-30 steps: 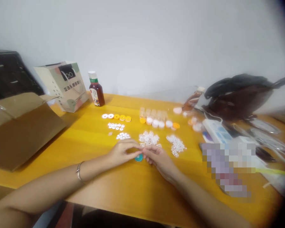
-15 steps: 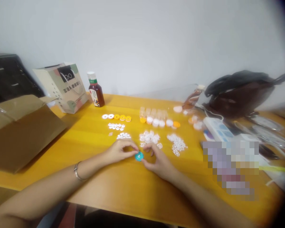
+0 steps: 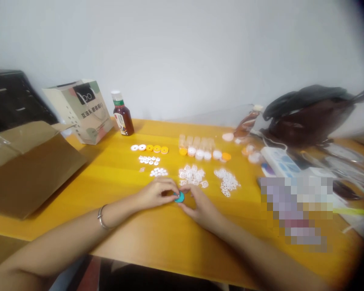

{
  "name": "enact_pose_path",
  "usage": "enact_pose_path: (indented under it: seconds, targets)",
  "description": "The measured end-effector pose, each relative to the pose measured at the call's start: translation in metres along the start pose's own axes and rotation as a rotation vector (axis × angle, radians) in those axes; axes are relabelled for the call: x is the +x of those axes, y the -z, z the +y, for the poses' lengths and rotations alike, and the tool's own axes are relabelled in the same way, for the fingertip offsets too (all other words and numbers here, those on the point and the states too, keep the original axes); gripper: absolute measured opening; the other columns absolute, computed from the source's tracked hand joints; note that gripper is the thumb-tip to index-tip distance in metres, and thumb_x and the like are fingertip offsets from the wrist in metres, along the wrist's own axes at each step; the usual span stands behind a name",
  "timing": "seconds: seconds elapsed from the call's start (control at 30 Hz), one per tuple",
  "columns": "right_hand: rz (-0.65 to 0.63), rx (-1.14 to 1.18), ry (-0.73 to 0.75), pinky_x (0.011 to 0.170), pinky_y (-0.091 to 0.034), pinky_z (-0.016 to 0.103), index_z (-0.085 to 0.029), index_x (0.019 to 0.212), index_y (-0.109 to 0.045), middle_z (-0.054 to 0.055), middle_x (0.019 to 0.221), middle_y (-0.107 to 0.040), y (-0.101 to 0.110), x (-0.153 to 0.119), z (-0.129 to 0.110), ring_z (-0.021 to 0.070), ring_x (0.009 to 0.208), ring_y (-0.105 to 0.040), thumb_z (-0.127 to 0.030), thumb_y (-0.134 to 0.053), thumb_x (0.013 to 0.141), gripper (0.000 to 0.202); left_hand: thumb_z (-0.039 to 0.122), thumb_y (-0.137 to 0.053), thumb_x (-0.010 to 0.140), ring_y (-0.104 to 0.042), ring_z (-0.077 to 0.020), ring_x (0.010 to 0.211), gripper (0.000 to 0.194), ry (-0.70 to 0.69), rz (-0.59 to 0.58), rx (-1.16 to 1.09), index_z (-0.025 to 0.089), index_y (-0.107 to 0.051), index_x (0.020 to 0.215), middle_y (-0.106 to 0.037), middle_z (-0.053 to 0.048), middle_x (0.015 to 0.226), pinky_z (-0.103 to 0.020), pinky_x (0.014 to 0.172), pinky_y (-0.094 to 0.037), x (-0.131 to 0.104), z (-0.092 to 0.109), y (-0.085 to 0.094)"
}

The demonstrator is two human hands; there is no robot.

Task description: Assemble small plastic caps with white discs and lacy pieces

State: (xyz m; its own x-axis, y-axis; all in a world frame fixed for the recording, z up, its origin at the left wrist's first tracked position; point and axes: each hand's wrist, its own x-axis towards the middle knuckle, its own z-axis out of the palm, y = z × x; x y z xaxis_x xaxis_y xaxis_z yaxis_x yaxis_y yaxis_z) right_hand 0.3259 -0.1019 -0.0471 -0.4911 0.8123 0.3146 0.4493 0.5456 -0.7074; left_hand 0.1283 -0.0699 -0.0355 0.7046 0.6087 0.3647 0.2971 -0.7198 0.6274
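A small round teal disc [image 3: 180, 197] is between my two hands, low over the front middle of the table. My left hand [image 3: 158, 192] pinches its left side, with fingertips covering part of its top. Thumb and forefinger of my right hand [image 3: 202, 207] close around its right side. Just beyond my left hand lies a cluster of small white round pieces [image 3: 159, 172], with more small white pieces [image 3: 149, 160] behind it. Flat white openwork pieces [image 3: 191, 174] lie beyond my right hand, and a second pile of white openwork pieces [image 3: 227, 181] is farther right.
White and yellow rings [image 3: 149, 148] form a row, near clear containers [image 3: 196, 142] with white and orange caps [image 3: 206, 155]. An open cardboard box [image 3: 33, 173], paper bag [image 3: 79, 113] and dark red bottle [image 3: 123, 117] stand left. A power strip [image 3: 280, 163] and dark bag [image 3: 309, 117] lie right.
My right fingers have closed in on the teal disc. My left fingertips now cover more of its top, where a pale centre showed before. The view has shifted slightly.
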Motion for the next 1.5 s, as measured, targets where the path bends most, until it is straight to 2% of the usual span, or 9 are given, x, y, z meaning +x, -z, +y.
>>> enact_pose_path:
  seconds: [1.1,1.3,1.5]
  targets:
    - [0.01,0.041,-0.038,0.078,-0.045,0.036,-0.023,0.097,-0.049,0.005,0.092,-0.058,0.001,0.001,-0.002,0.0196,0.089,-0.055,-0.015,-0.056,0.075,0.024,0.025,-0.053,0.082,-0.054,-0.0132,0.079,0.015,-0.001,0.009,0.017,0.017,-0.063,0.09,-0.059,-0.005,0.084,-0.026,0.072,-0.044,0.0,0.0,-0.002]
    - [0.038,0.062,-0.055,0.075,-0.047,0.035,-0.023,0.096,-0.048,0.005,0.091,-0.059,0.001,0.001,-0.002,0.019,0.085,-0.057,-0.019,-0.057,0.075,0.023,0.022,-0.052,0.083,-0.057,-0.0145,0.086,0.021,0.011,0.048,0.033,0.017,-0.059,0.101,-0.062,-0.007,0.094,-0.029,0.078,-0.046,-0.008,0.006,0.006]
    - [0.045,0.052,-0.06,0.077,-0.048,0.036,-0.022,0.1,-0.047,0.006,0.095,-0.06,0.0,0.0,0.003,0.0189,0.087,-0.058,-0.022,-0.058,0.076,0.026,0.019,-0.048,0.084,-0.057,-0.0149,0.092,0.024,-0.029,-0.023,0.146,0.019,-0.057,0.107,-0.064,-0.007,0.102,-0.029,0.082,-0.045,-0.018,0.005,0.009]
